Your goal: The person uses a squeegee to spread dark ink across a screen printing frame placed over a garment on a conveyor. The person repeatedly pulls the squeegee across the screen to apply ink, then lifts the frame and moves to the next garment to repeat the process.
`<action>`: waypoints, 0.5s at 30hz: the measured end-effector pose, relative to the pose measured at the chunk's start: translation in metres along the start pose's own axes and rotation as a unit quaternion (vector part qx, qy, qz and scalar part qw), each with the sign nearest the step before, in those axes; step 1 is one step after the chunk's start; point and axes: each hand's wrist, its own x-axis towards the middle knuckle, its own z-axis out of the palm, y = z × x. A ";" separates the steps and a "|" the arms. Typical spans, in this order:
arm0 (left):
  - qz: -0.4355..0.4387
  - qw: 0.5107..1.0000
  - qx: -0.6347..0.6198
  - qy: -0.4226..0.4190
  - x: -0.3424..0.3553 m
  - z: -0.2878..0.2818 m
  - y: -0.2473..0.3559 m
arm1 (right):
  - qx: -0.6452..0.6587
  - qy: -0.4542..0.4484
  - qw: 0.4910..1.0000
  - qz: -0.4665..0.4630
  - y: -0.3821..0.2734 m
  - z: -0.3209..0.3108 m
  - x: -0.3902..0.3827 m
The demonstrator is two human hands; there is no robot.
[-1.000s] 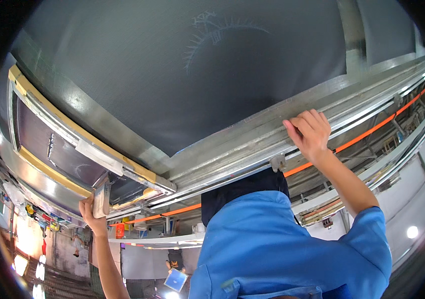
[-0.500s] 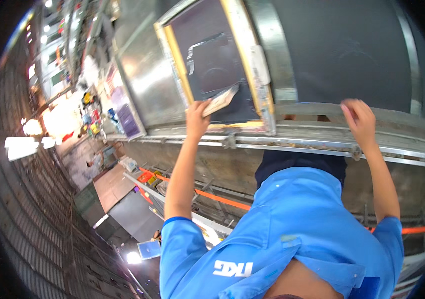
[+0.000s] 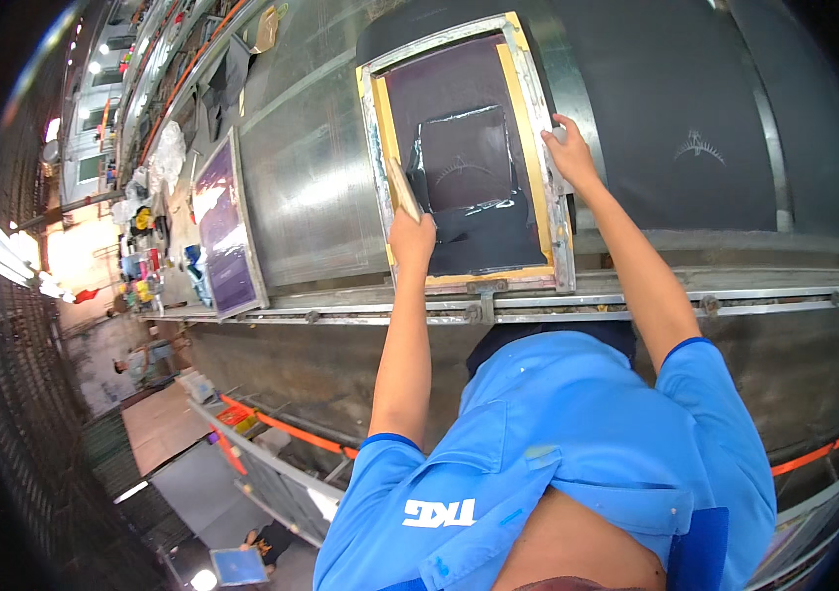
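Note:
A screen-printing frame (image 3: 564, 251) with yellow-taped inner edges lies on the long table in front of me. Its dark mesh (image 3: 451, 79) carries a taped rectangle around a faint arched design. My left hand (image 3: 413, 239) is closed round a pale squeegee (image 3: 402, 189), held over the frame's left side with its length pointing away from me. At the frame's right side, my right hand (image 3: 574, 158) grips a pale handle on the rim, its fingers curled over it. To the right lies a dark sheet (image 3: 666, 79) bearing a light, crown-like print (image 3: 699, 148).
A metal rail (image 3: 616, 301) runs along the table's near edge, before my waist. Another screen with purple mesh (image 3: 225, 222) leans at the left, near bottles and clutter (image 3: 144, 256). Behind me on the left stand an orange-edged rack (image 3: 291, 426) and a person (image 3: 267, 542).
My right hand has moved left from the table's near edge onto the frame's handle. The squeegee has swung from slanting across the mesh to the frame's left side. The whole view has shifted.

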 end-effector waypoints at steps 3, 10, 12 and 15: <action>0.024 0.997 -0.060 -0.045 0.019 0.003 0.045 | 0.013 0.051 0.998 -0.023 -0.005 -0.002 0.002; 0.258 0.962 -0.033 -0.079 0.001 -0.003 0.066 | -0.015 0.072 0.997 -0.010 -0.041 -0.012 -0.005; 0.334 0.939 -0.046 -0.074 -0.032 -0.004 0.039 | -0.019 0.089 0.995 -0.030 -0.037 -0.014 0.000; 0.426 0.899 -0.084 -0.050 -0.066 0.009 -0.029 | -0.046 0.128 0.988 -0.069 -0.037 -0.009 -0.002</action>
